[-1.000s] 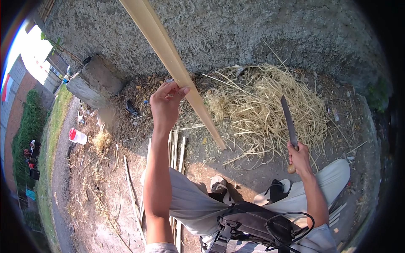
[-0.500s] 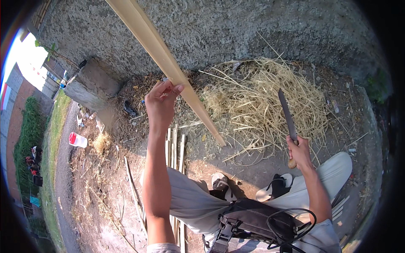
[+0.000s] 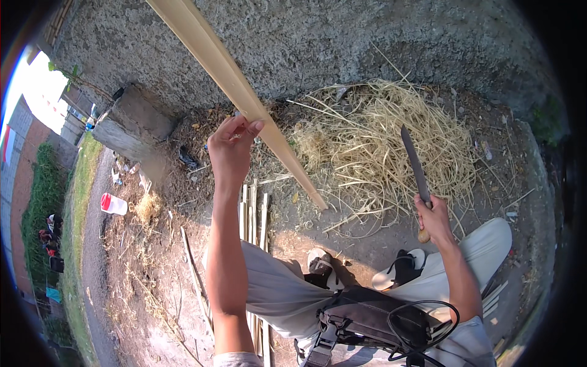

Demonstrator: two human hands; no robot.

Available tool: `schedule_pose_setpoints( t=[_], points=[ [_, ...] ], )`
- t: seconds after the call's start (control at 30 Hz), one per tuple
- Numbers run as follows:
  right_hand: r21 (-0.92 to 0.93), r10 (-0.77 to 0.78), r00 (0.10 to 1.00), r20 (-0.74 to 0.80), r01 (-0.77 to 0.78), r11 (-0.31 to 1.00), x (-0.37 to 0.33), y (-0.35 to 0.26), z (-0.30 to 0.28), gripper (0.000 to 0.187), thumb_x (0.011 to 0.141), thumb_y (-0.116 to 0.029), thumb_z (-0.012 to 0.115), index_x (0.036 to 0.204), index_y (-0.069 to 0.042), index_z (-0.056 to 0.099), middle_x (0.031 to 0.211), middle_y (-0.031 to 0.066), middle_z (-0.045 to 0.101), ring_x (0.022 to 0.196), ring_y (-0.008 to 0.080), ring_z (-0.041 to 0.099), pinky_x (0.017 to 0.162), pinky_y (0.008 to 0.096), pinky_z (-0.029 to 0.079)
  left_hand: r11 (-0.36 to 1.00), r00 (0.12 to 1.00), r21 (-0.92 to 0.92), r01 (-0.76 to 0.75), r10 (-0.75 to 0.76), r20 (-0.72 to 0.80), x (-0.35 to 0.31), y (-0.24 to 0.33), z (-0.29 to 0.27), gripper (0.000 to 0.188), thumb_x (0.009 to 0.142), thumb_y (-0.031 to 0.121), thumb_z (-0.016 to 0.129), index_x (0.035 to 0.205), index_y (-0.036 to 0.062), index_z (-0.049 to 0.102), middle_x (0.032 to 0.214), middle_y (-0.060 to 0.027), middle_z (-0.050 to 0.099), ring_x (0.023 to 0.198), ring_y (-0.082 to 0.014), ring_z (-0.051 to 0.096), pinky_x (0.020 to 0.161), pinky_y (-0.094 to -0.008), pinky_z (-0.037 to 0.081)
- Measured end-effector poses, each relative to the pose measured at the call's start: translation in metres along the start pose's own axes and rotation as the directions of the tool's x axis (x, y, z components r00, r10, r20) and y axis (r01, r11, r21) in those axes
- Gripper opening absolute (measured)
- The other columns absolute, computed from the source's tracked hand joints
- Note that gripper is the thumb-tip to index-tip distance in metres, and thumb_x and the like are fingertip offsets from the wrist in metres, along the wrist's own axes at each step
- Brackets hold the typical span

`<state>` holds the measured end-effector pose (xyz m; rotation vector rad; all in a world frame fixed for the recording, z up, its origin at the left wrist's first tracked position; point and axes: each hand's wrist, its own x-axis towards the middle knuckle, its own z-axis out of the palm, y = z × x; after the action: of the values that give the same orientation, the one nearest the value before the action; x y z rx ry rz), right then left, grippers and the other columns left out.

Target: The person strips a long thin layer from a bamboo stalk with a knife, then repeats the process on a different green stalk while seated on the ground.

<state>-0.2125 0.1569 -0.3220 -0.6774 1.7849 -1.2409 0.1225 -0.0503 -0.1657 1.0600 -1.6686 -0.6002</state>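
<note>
Long pale strip (image 3: 235,85) in the left hand (image 3: 232,147), knife (image 3: 415,160) in the right hand (image 3: 435,221)

The strip slants left of the heap of pale shavings (image 3: 382,156), its lower end close to the heap's near-left edge; whether that end touches the ground (image 3: 287,237) is unclear. Left of the heap, the left hand's thumb and fingers pinch the strip's edge. The right hand's fingers wrap the knife's handle at the heap's near-right side, blade pointing away. Thin sticks (image 3: 263,223) lie near left of the heap, a stone block (image 3: 131,125) and a red-topped container (image 3: 114,204) farther left; a rough wall (image 3: 342,43) stands behind the heap.
</note>
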Motion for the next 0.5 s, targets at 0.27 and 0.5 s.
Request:
schedule_pose_setpoints(
  t=[0.27,0.5],
  points=[
    [-0.007,-0.014,1.000,0.007,0.014,1.000,0.0026,0.0034,-0.0007,0.019,0.090,-0.021,0.060,0.091,-0.003,0.057,0.058,-0.0022,0.046,0.042,0.0055,0.041,0.036,0.0224,0.033,1.000,1.000,0.001,-0.019,0.019,0.003,0.0022,-0.0039,-0.0007,0.027,0.078,0.022,0.075,0.093,0.0001,0.069,0.072,-0.0007,0.064,0.062,-0.0058,0.052,0.056,-0.0211,0.042],
    [-0.017,-0.004,1.000,0.009,0.004,1.000,0.0012,0.0032,0.0004,0.018,0.090,-0.020,0.060,0.092,-0.002,0.057,0.058,-0.0018,0.047,0.042,0.0058,0.042,0.036,0.0223,0.033,0.999,0.999,0.038,0.037,-0.036,-0.010,0.0001,-0.0030,-0.0019,0.023,0.080,0.019,0.073,0.089,-0.0017,0.068,0.075,-0.0059,0.067,0.069,-0.0098,0.059,0.062,-0.0253,0.047]
  ],
)
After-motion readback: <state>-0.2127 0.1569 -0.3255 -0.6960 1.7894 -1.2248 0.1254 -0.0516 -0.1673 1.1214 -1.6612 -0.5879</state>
